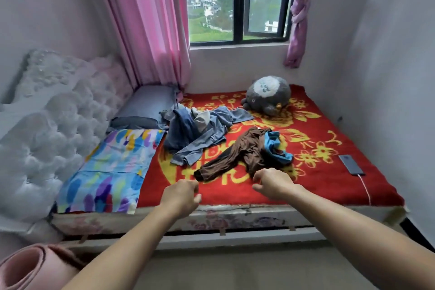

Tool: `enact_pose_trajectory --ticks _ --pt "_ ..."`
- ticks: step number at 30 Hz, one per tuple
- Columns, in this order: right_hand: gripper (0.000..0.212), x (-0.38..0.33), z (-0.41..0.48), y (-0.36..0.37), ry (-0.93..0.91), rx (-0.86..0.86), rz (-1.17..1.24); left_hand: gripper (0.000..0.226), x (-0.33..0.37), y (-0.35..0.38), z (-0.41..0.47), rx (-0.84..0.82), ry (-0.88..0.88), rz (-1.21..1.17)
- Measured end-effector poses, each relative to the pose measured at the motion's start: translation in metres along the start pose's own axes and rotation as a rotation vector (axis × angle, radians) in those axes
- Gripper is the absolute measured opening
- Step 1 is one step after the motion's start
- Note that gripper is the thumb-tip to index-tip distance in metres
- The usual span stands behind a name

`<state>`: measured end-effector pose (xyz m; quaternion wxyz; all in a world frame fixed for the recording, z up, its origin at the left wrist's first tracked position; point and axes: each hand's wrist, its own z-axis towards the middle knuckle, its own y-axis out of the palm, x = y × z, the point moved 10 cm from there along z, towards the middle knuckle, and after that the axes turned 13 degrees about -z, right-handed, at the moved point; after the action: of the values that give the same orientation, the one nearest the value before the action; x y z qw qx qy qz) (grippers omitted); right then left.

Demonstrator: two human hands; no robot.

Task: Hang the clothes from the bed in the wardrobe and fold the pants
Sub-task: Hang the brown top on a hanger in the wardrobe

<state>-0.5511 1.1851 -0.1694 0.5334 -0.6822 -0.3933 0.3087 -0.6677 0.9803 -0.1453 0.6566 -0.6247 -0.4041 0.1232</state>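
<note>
Plainly, from the head view, both hands hover empty over the red blanket [329, 148]: left hand [181, 193] loosely curled, right hand [270, 183] half open. Just beyond lie the brown pants [237, 158], limp and light, likely best gathered at the waistband. A blue garment [275, 146] overlaps them; the denim clothes pile [195, 134] sits behind, and a charging phone [351, 164] lies well aside

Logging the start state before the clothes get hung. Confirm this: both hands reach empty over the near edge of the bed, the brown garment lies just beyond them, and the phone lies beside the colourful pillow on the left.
One detail is wrong. The phone lies near the bed's right edge, charging cable attached, far from the colourful pillow. The head view shows it. The rest holds: left hand and right hand reach empty, brown garment just beyond.
</note>
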Motion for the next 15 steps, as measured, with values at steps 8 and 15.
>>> enact_pose_trajectory --ticks 8,15 --pt "0.030 0.077 0.144 -0.017 0.174 -0.079 0.035 0.021 0.007 -0.006 0.192 -0.081 0.067 0.016" --pt "0.029 0.130 0.249 -0.019 0.191 -0.115 0.042 0.022 0.019 0.012 0.315 -0.134 0.055 0.002"
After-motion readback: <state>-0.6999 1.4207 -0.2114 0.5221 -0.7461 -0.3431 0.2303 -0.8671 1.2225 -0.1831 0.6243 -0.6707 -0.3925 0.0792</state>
